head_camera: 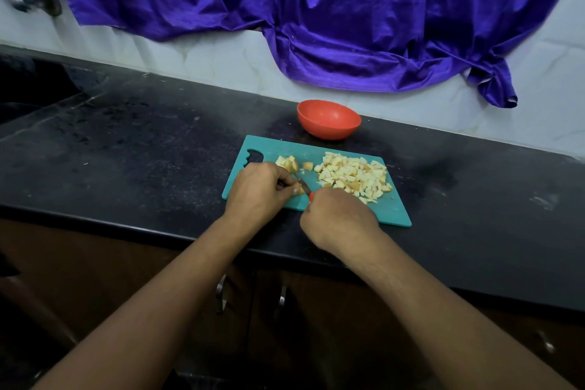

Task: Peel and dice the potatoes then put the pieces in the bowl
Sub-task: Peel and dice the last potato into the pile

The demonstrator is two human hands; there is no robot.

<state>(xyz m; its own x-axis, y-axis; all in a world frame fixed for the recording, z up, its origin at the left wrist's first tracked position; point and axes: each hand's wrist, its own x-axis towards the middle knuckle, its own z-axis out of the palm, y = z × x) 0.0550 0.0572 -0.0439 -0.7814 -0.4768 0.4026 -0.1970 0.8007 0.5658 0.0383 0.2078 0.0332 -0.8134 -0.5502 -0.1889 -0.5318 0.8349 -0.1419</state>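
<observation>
- Left hand (pixel 259 188): fingers curled, pinching 1 potato piece (pixel 301 191), mostly hidden, on the cutting board (pixel 395 212); uncut chunks (pixel 288 163) lie just beyond the knuckles.
- Knife (pixel 303 186): blade slants up-left from the right hand, against that piece.
- Right hand (pixel 338 218): clamped round the handle, nearer the diced pile (pixel 354 176).
- Bowl (pixel 329 119): behind the board, apart.

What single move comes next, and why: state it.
Probably press the knife down through the potato piece the left hand pinches: the right hand holds the blade at it, and larger chunks wait beside the diced pile.
</observation>
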